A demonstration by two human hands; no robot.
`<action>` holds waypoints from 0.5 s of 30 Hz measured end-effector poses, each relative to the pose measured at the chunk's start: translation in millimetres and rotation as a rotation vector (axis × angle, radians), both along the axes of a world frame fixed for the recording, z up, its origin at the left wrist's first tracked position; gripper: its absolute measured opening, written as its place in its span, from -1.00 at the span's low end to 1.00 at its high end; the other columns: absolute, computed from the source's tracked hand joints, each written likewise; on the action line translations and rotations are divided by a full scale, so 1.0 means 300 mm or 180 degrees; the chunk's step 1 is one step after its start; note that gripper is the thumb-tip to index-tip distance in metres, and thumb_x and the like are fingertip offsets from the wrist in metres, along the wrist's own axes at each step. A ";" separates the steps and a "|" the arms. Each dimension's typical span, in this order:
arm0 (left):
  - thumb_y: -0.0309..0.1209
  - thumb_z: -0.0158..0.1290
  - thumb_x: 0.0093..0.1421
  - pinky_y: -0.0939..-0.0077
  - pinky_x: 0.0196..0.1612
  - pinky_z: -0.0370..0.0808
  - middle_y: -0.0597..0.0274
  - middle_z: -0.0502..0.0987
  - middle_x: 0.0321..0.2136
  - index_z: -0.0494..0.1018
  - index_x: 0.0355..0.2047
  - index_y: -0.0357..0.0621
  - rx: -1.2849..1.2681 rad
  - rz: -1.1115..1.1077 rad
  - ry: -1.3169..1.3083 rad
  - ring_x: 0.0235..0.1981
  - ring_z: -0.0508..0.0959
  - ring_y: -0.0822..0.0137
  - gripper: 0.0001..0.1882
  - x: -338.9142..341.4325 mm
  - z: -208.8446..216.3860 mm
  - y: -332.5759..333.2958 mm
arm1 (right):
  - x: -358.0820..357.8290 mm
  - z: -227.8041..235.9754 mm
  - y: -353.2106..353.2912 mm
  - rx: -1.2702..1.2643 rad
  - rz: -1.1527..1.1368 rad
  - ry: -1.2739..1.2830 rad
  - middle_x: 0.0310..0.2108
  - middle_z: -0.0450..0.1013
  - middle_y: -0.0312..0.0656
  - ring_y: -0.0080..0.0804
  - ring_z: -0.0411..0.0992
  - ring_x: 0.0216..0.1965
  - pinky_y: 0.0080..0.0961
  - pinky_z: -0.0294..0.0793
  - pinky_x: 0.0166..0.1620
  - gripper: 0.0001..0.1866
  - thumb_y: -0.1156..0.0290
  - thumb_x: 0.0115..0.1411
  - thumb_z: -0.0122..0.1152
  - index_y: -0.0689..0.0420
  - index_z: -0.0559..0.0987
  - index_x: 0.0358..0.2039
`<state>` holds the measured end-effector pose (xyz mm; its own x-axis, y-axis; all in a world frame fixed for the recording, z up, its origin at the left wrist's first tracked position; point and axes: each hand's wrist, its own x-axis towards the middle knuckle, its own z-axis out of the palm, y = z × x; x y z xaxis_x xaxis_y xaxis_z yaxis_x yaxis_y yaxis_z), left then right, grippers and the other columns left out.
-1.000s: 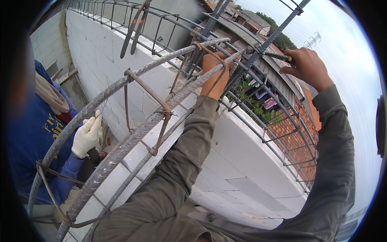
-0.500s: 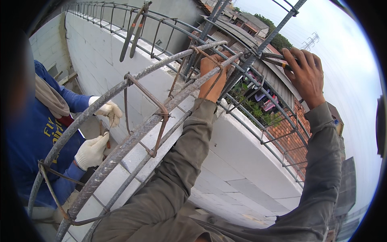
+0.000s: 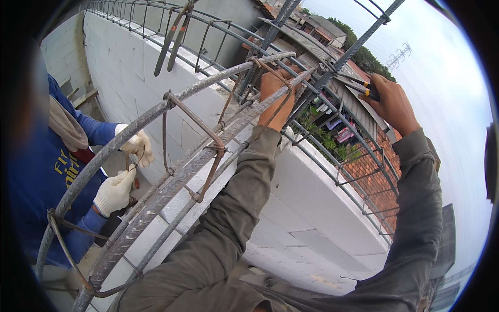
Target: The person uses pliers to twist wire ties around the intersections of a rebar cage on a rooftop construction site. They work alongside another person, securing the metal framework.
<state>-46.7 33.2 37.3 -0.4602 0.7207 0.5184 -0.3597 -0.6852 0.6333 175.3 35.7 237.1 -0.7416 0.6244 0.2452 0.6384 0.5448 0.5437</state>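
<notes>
Inspector: Colours on the rebar cage (image 3: 171, 182)?

Recorder: Grey, ribbed bars; rust-brown stirrups (image 3: 200, 130) and tie wire.

Inspector: The pliers (image 3: 358, 87)?

Recorder: Handles black with yellow and orange, in the right hand (image 3: 392, 104). Sleeves (image 3: 228, 218) on both arms olive-grey.

Inspector: The co-worker?

Recorder: Blue top (image 3: 36, 187) with yellow lettering, tan scarf (image 3: 65, 125), white knit gloves (image 3: 114, 190).

Inspector: The wall (image 3: 322, 203)?

Recorder: White blocks, grey joints. Red-brown brick (image 3: 371, 182) beyond.
</notes>
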 end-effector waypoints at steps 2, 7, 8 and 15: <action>-0.46 0.26 0.18 0.64 -0.26 0.39 0.40 0.67 -0.38 0.73 -0.21 -0.18 -0.0047 0.0007 -0.0007 -0.36 0.50 0.59 -0.82 0.002 0.001 0.003 | -0.007 -0.001 -0.016 0.0272 -0.0126 -0.0350 -0.21 0.45 -0.14 0.00 0.51 -0.23 -0.11 0.51 -0.16 -0.75 0.30 0.28 0.28 0.24 0.53 -0.23; -0.46 0.27 0.18 0.63 -0.22 0.39 0.37 0.68 -0.35 0.72 -0.20 -0.20 -0.0067 -0.0229 -0.0171 -0.34 0.51 0.57 -0.81 0.012 -0.006 0.011 | -0.025 0.005 -0.029 0.1329 0.0531 -0.0662 -0.11 0.40 -0.16 -0.17 0.45 -0.05 -0.22 0.51 0.01 -0.86 0.41 0.28 0.18 0.20 0.54 -0.22; -0.46 0.26 0.18 0.63 -0.22 0.39 0.36 0.68 -0.34 0.72 -0.20 -0.21 -0.0037 -0.0262 -0.0212 -0.34 0.51 0.57 -0.81 0.007 -0.009 0.019 | -0.040 0.005 -0.041 0.1453 0.0603 -0.0744 -0.11 0.39 -0.16 -0.20 0.43 -0.03 -0.23 0.50 0.04 -0.88 0.44 0.29 0.16 0.20 0.54 -0.21; -0.59 0.18 0.25 0.42 -0.41 0.47 0.16 0.65 -0.46 0.70 -0.20 -0.28 -0.0095 0.0094 -0.0048 -0.44 0.54 0.44 -0.85 -0.008 -0.003 0.009 | -0.110 0.009 -0.094 0.0897 -0.0437 -0.0565 -0.26 0.51 -0.12 -0.08 0.52 -0.16 -0.15 0.54 -0.11 -0.72 0.27 0.26 0.29 0.20 0.54 -0.16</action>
<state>-49.2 35.8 36.4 -0.4890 0.7218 0.4899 -0.3493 -0.6766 0.6483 142.3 7.6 239.8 -0.7021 0.6473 0.2967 0.5772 0.2735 0.7694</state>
